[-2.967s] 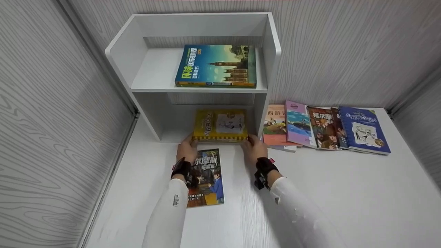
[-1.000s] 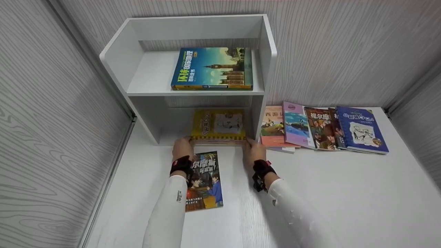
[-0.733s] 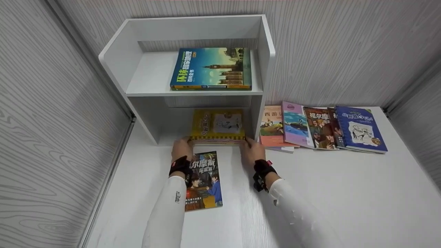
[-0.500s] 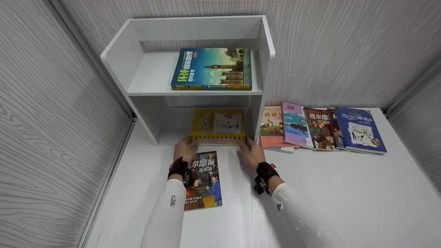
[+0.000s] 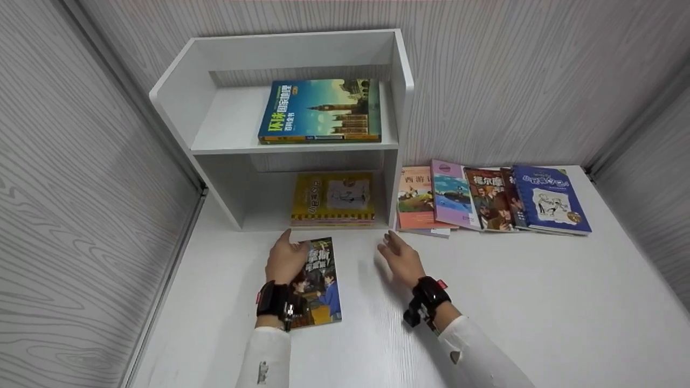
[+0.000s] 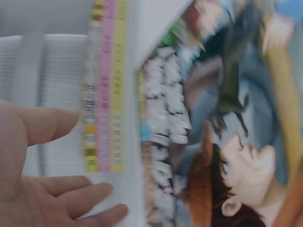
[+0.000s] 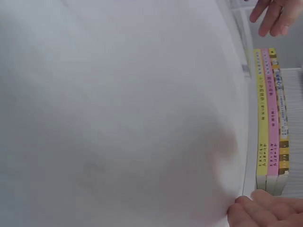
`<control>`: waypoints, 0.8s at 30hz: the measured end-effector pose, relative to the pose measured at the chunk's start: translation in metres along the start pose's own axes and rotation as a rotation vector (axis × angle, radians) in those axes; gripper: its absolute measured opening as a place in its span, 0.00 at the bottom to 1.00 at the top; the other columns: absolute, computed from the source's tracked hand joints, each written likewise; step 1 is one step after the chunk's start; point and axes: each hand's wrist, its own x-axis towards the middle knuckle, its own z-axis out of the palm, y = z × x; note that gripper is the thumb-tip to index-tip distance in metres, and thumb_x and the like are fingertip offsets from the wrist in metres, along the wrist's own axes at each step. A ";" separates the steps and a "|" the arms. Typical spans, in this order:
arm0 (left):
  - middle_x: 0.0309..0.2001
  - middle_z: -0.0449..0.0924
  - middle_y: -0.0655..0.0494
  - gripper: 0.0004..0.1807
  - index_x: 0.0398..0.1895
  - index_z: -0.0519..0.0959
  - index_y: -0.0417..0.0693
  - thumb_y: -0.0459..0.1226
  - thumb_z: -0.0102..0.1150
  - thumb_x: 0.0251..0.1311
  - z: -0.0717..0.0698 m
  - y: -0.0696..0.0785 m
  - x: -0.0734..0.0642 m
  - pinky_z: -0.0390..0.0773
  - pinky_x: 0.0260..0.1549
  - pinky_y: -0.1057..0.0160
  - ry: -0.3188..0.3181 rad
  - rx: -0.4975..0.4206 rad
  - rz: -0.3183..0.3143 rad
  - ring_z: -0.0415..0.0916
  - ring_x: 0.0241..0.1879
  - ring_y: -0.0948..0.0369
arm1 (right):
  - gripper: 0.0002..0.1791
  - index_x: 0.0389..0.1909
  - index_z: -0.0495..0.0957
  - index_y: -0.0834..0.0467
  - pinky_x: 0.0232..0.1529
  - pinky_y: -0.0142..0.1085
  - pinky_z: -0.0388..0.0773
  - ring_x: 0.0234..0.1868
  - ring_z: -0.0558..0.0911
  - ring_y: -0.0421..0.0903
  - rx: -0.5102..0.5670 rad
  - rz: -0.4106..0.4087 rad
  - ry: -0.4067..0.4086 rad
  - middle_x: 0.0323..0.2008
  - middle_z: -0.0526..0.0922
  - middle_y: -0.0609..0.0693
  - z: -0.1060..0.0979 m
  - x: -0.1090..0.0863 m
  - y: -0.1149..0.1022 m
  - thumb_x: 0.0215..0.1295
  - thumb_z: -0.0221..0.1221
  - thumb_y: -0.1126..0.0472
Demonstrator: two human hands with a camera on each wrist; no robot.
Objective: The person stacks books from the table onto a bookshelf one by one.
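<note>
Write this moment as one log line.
left hand: holding nothing | right hand: holding nothing | yellow book: atop stack, lower shelf

The left hand [image 5: 285, 263] and its strap [image 5: 274, 299] hide the near book's [image 5: 324, 293] left part; the left wrist view shows that book blurred and cut off. Beneath the yellow book [image 5: 333, 198], the covers of the pink book [image 7: 270, 111] and lemon book [image 7: 262, 111] are hidden. The blue book [image 5: 552, 199] covers most of a dark book [image 5: 516, 202]. The right wrist view cuts off the right hand [image 7: 269, 213].
</note>
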 end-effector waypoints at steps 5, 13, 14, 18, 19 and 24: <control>0.48 0.84 0.38 0.38 0.79 0.60 0.35 0.46 0.57 0.75 -0.012 -0.004 -0.041 0.78 0.32 0.55 0.037 -0.044 0.000 0.83 0.33 0.45 | 0.34 0.78 0.61 0.66 0.73 0.52 0.67 0.72 0.73 0.59 0.049 0.004 -0.027 0.71 0.74 0.61 0.000 -0.021 0.004 0.79 0.56 0.56; 0.75 0.60 0.27 0.40 0.77 0.60 0.29 0.48 0.59 0.74 -0.016 -0.027 -0.086 0.67 0.64 0.31 0.101 0.034 -0.076 0.61 0.72 0.32 | 0.32 0.76 0.65 0.67 0.67 0.53 0.75 0.66 0.79 0.61 0.072 -0.041 -0.024 0.67 0.77 0.64 0.004 -0.053 0.010 0.78 0.57 0.57; 0.74 0.60 0.26 0.41 0.76 0.60 0.27 0.48 0.59 0.73 -0.015 -0.030 -0.089 0.68 0.64 0.31 0.111 0.057 -0.090 0.61 0.71 0.31 | 0.32 0.76 0.65 0.67 0.66 0.54 0.75 0.65 0.79 0.61 0.068 -0.049 -0.022 0.66 0.78 0.64 0.004 -0.057 0.012 0.78 0.58 0.56; 0.72 0.57 0.22 0.46 0.74 0.59 0.21 0.51 0.60 0.70 -0.009 -0.040 -0.095 0.69 0.61 0.30 0.122 0.153 -0.151 0.60 0.70 0.28 | 0.32 0.75 0.66 0.68 0.66 0.53 0.74 0.64 0.80 0.61 0.047 -0.088 -0.013 0.64 0.79 0.64 0.004 -0.068 0.017 0.77 0.58 0.58; 0.72 0.57 0.22 0.47 0.73 0.59 0.19 0.52 0.60 0.70 -0.007 -0.042 -0.095 0.69 0.61 0.31 0.122 0.178 -0.161 0.60 0.69 0.28 | 0.31 0.75 0.66 0.69 0.67 0.53 0.74 0.64 0.80 0.61 0.041 -0.098 -0.010 0.64 0.80 0.64 0.004 -0.071 0.018 0.77 0.58 0.58; 0.71 0.58 0.21 0.50 0.65 0.65 0.12 0.56 0.64 0.65 0.004 -0.050 -0.097 0.70 0.61 0.32 0.136 0.274 -0.156 0.61 0.68 0.28 | 0.32 0.74 0.65 0.70 0.67 0.51 0.75 0.65 0.79 0.61 -0.001 -0.156 0.003 0.64 0.79 0.66 0.003 -0.079 0.023 0.77 0.59 0.58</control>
